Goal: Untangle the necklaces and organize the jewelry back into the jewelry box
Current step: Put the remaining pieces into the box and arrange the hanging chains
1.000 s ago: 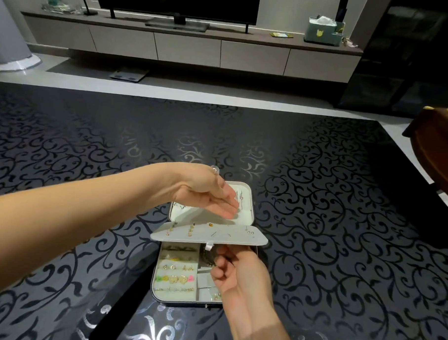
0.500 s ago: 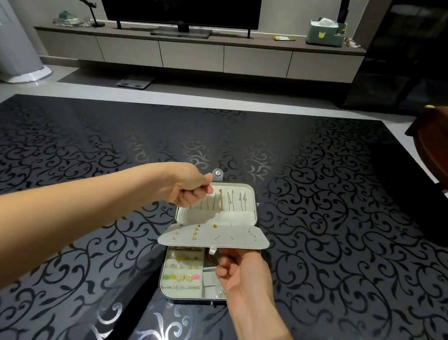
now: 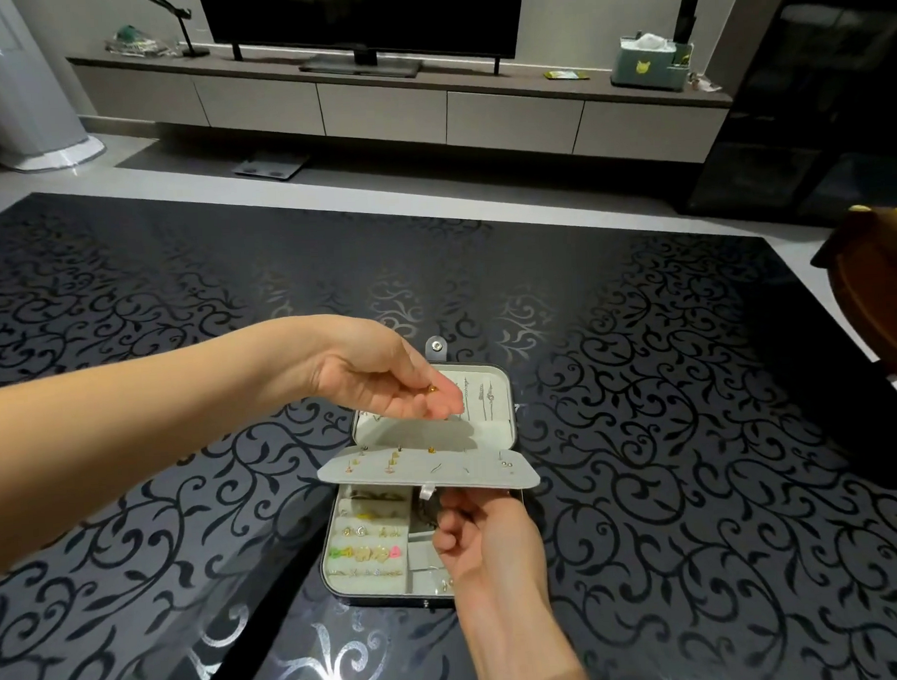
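A small grey jewelry box [image 3: 511,419] lies open on the black patterned table. Several thin necklaces [image 3: 482,397] hang in its lid. A grey earring panel [image 3: 483,469] with several studs is lifted level above the tray. My right hand [image 3: 483,538] holds the panel's front edge by its small tab. My left hand [image 3: 387,386] hovers over the lid's left part and pinches a small gold piece [image 3: 432,389] at its fingertips. The tray below shows rows of rings and coloured earrings [image 3: 366,551]. My right hand hides the tray's right compartments.
The black table with silver scrollwork [image 3: 671,433] spreads around the box. A brown wooden chair back [image 3: 881,295] stands at the right edge. Beyond the table are a low TV console [image 3: 390,106], a tissue box [image 3: 647,63] and a white cylinder [image 3: 19,91].
My left hand has moved from the lid's upper left corner to over its left part, now pinching a small gold piece. My right hand keeps the earring panel lifted.
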The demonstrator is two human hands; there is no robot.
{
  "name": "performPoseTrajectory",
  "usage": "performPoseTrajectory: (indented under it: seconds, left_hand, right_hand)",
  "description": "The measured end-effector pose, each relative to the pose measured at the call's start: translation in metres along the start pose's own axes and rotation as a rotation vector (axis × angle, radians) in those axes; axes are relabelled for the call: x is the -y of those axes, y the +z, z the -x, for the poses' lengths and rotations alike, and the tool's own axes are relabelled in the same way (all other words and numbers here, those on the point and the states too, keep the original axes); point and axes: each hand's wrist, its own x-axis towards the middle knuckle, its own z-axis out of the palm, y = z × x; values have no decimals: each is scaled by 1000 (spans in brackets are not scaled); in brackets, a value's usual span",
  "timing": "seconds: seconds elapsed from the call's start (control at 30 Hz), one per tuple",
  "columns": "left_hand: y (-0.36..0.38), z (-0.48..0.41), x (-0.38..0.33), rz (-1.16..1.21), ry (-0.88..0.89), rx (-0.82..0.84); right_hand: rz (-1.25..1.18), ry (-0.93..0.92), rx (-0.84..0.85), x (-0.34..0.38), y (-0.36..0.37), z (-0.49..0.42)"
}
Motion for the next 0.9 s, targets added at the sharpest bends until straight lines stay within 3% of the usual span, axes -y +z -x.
performPoseTrajectory:
  seconds: [0.5, 0.9]
  left_hand:
    - [9, -2, 8, -106, 102, -8]
    - [16, -23, 22, -592, 260, -219]
  right_hand:
    - [11, -6, -1, 1, 1, 3]
    - [3, -12, 19, 2, 0, 3]
